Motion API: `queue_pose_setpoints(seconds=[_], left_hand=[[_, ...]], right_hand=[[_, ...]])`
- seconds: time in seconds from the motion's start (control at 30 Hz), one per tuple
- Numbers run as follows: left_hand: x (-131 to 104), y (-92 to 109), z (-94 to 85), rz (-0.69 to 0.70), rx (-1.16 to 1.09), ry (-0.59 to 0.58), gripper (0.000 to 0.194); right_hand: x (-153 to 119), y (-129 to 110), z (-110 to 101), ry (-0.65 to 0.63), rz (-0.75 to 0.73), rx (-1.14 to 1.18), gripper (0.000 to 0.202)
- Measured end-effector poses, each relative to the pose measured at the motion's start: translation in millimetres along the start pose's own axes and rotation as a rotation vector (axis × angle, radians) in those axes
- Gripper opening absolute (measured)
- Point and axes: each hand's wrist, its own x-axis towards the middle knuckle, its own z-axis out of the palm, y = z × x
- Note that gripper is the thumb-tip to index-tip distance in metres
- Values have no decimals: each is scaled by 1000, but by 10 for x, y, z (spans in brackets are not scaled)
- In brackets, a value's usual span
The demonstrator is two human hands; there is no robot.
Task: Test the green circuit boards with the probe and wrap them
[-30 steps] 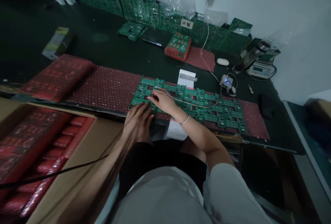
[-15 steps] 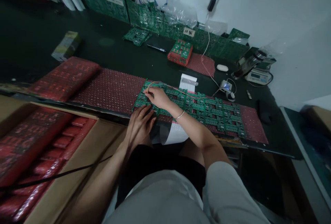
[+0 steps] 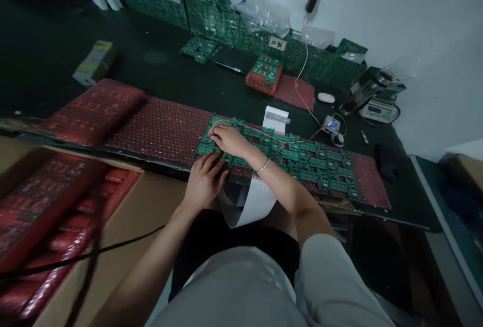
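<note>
Green circuit boards point(image 3: 311, 162) lie in a row of panels on a strip of red bubble wrap point(image 3: 166, 125). Over the leftmost panel, my right hand point(image 3: 228, 140) is closed in a pinch on the end of a thin cable point(image 3: 260, 132); the very tip is hidden by the fingers. That cable runs right across the panels to a small white device point(image 3: 331, 126) with a lit display. My left hand point(image 3: 204, 176) rests with its fingers stretched out on the near edge of the same panel, holding nothing.
A red-wrapped bundle point(image 3: 94, 110) sits left on the bench. Below it stands a cardboard box point(image 3: 147, 211) of red-wrapped packs. A white sheet point(image 3: 258, 203) hangs at the bench edge. Behind are green bins point(image 3: 234, 30), a pen point(image 3: 229, 67), a wrapped board stack point(image 3: 264, 73) and a bottle point(image 3: 366, 93).
The white sheet at the bench edge bulges lower over the lap. My right hand has shifted slightly on the leftmost panel; my left hand stays at its edge. The view has moved a little.
</note>
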Motion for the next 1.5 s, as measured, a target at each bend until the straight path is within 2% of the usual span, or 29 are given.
queue_pose_setpoints(seconds=[0.1, 0.2, 0.33, 0.5, 0.6, 0.73, 1.07, 1.23, 1.33, 1.43, 1.5], left_hand=[[7, -13, 1, 9, 1, 6, 31], [13, -2, 4, 39, 17, 43, 29], [-11, 175, 57, 71, -4, 118, 20], [-91, 543, 265, 243, -280, 1, 16], [-102, 641, 413, 256, -308, -30, 15], [-82, 638, 513, 251, -284, 13, 13], [-115, 645, 549, 303, -259, 76, 14], [-119, 615, 584, 271, -249, 38, 13], [-157, 679, 600, 245, -226, 2, 14], [-153, 736, 534, 204, -248, 31, 15], [-62, 668, 418, 115, -257, 99, 16]], right_hand=[[3, 18, 3, -4, -5, 11, 16], [-6, 73, 2, 40, 54, 67, 10], [-23, 165, 10, 79, 93, 185, 8], [-25, 212, 41, 101, 81, 230, 17], [-29, 215, 57, 108, 67, 236, 18], [-36, 228, 76, 108, 67, 228, 18], [-38, 235, 92, 115, 57, 218, 18], [-42, 245, 103, 111, 70, 217, 19], [-42, 220, 113, 113, 61, 177, 17], [-40, 164, 54, 153, 36, 110, 14], [-57, 146, -44, 227, 10, 82, 12]])
